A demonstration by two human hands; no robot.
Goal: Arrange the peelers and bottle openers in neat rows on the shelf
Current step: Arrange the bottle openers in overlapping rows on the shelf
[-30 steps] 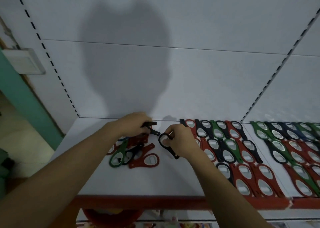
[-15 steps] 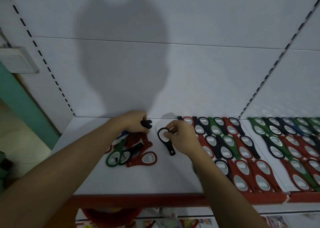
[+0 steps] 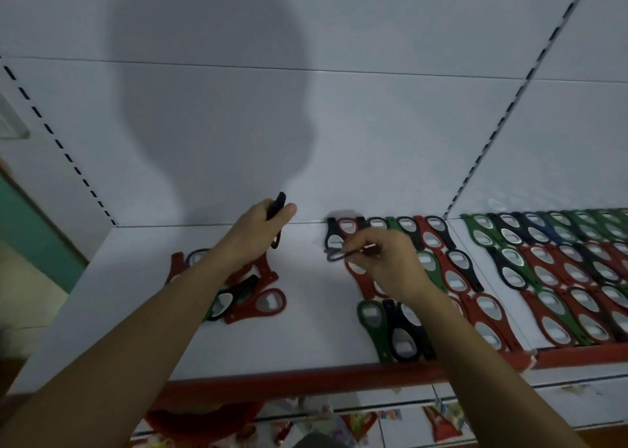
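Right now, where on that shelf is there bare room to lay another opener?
Bare white strip between the loose pile and the rows, reaching the red front edge; also the back left corner. Rightward, the rows lie packed tight.

White shelf [image 3: 306,342] with red front edge, loose openers [image 3: 253,299] left — overlapping rows [image 3: 543,274] right

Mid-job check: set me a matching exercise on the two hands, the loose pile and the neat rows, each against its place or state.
1 left hand
2 right hand
3 loose pile
4 neat rows

A cover the right side of the shelf
B grips a black opener near the back wall
C pinches a dark opener, blurred
D partly under the left forearm

Pairs: 1-B, 2-C, 3-D, 4-A
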